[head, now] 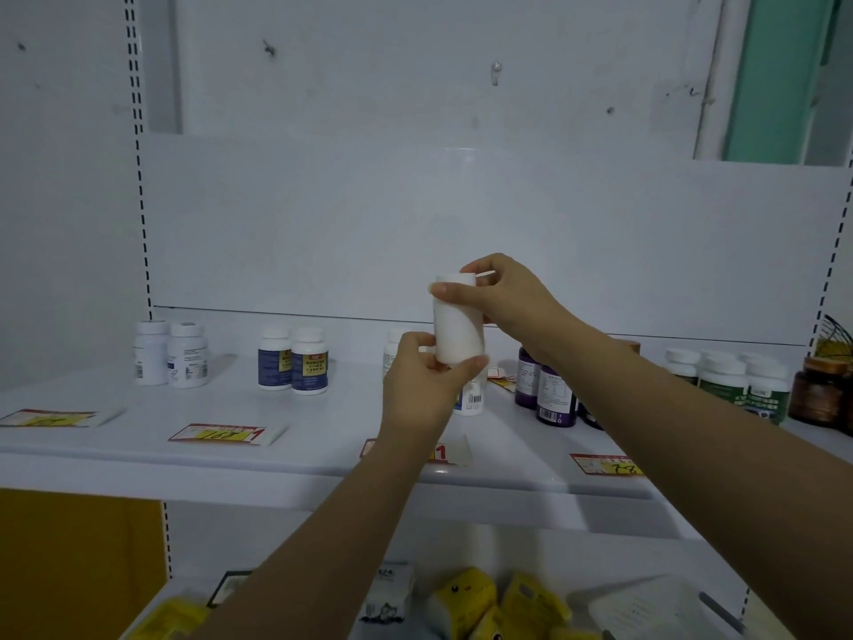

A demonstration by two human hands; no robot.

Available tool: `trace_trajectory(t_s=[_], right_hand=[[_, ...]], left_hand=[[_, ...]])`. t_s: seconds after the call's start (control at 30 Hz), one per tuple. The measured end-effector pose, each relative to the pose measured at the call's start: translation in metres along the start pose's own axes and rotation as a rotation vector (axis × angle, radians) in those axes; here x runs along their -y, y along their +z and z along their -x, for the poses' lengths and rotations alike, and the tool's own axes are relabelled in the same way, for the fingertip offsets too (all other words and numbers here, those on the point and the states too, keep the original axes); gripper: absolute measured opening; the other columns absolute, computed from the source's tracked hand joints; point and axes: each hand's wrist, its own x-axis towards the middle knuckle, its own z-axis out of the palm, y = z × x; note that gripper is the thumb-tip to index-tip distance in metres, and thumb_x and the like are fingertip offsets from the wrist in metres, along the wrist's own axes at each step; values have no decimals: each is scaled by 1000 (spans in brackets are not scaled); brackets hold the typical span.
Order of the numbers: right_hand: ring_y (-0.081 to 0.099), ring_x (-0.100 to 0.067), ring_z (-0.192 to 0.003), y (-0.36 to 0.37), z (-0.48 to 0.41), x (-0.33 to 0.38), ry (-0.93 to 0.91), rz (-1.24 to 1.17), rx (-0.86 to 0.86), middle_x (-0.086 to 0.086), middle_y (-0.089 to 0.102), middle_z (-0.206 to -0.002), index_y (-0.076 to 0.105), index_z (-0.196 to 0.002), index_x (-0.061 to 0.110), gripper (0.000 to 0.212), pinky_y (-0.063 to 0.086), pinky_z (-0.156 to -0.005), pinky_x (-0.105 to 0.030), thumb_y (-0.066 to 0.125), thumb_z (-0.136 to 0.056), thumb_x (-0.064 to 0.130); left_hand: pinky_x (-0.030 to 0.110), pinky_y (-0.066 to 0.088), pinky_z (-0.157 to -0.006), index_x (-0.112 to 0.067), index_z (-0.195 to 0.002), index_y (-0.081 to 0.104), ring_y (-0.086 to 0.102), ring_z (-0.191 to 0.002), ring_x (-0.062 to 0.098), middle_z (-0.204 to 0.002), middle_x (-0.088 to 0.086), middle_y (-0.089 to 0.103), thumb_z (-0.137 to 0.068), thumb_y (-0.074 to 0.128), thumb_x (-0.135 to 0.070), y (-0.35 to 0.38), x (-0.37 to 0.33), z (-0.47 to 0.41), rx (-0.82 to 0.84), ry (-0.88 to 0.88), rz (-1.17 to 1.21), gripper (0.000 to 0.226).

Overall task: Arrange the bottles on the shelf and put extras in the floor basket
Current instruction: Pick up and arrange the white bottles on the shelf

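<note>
A plain white bottle (457,323) is held up in front of the white shelf (277,459), roughly at its middle. My left hand (422,381) grips its base from below. My right hand (503,295) pinches the cap end from the right. On the shelf stand pairs of bottles: two white ones (170,354) at the left, two with blue and yellow labels (295,360), a white bottle (471,399) partly hidden behind my left hand, dark purple bottles (547,390) under my right forearm, and green-labelled white bottles (724,378) at the right. No floor basket is in view.
Red and yellow price tags (221,434) lie along the shelf's front edge. Brown jars (819,390) stand at the far right. A lower shelf holds yellow packets (484,602) and a white box (387,588). A yellow panel (78,565) fills the lower left.
</note>
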Motion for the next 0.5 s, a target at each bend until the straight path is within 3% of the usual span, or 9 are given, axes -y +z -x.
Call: trace_trajectory(t_s=[0.1, 0.23, 0.37, 0.5], right_hand=[[63, -19, -104, -5, 0, 2, 41, -18, 104, -4, 63, -113, 57, -116, 11, 52, 54, -90, -35, 71, -79, 45], [59, -18, -110, -21, 1, 3, 110, -196, 334, -3, 62, -122, 59, -123, 11, 33, 48, -95, -30, 54, -95, 29], [62, -18, -107, -22, 1, -2, 107, -222, 358, -4, 66, -118, 58, -126, 11, 35, 49, -91, -29, 59, -93, 21], [65, -14, -101, -9, 5, -3, 54, -218, 299, -2, 70, -110, 61, -121, 12, 36, 53, -82, -25, 65, -89, 26]], left_hand=[[13, 41, -70, -16, -127, 43, 53, -90, 11, -118, 2, 59, -85, 67, -27, -4, 1, -4, 3, 12, -25, 50], [33, 43, -96, -19, -132, 47, 56, -103, 13, -123, 1, 59, -87, 64, -26, -23, 4, -6, 222, -74, 74, 49], [38, 42, -101, -19, -131, 48, 56, -115, 18, -127, 1, 59, -86, 64, -25, -32, 9, -7, 393, -188, 182, 48], [37, 44, -98, -25, -118, 43, 54, -104, 16, -112, -5, 54, -82, 69, -24, -18, 7, -5, 241, -138, 147, 45]])
